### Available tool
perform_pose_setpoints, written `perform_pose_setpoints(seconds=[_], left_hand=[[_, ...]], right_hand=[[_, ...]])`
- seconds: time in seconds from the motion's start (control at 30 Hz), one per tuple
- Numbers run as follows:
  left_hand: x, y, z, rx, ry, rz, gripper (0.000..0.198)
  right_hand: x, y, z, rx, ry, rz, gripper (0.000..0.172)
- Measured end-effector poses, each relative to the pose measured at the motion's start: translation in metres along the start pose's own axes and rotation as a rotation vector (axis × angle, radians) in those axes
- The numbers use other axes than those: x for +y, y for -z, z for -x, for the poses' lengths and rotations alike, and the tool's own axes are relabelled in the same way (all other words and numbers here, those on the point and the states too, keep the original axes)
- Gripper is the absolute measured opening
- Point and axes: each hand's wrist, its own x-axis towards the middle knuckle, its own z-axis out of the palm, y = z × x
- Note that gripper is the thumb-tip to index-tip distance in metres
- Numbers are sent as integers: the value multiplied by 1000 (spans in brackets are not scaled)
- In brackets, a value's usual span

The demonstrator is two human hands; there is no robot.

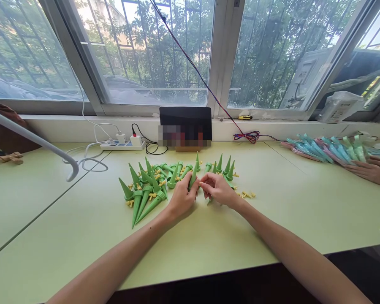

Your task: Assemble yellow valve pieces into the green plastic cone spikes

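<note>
While windows back the pale-green table, left fingers clamp a green spike; right fingers pinch together beside it.

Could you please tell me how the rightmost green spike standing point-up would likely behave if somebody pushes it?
The green spike looks like moulded plastic, so it is probably stiff and light. It stands wide end down, so a low push may slide it rather than tip it. If knocked over, its round, tapering body might roll in a curve.
</note>
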Motion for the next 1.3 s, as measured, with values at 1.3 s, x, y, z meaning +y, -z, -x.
perform_pose_setpoints(seconds=[1.3], left_hand=[[-2,-1,-2,-36,56,187,29]], right_hand=[[-3,-1,1,-7,9,70,26]])
